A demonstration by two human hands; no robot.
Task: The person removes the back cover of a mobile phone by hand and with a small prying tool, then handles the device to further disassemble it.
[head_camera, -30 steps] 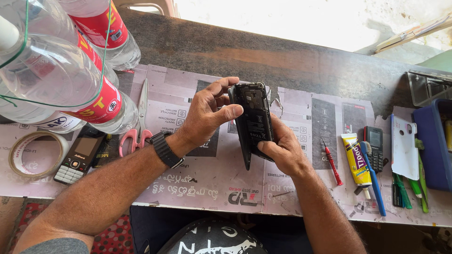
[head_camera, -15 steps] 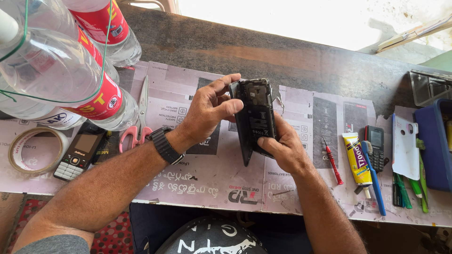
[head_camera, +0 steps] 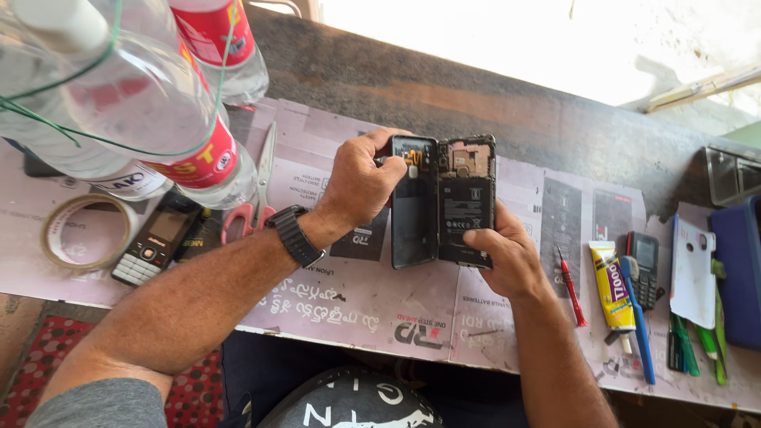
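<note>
Bench [head_camera: 507,95] is papered and cluttered, edge close. Phone [head_camera: 468,202] is held above it in right hand [head_camera: 507,257], fingers clamped; back cover [head_camera: 414,206] is pinched open by left hand [head_camera: 361,178]. Risk: cover snapped or internals strained if hinged wider; phone dropped if grip slackens.

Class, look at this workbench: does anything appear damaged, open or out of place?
Yes. The smartphone is opened up: the left hand holds its back cover swung aside, the right hand holds the body, internals exposed.
</note>
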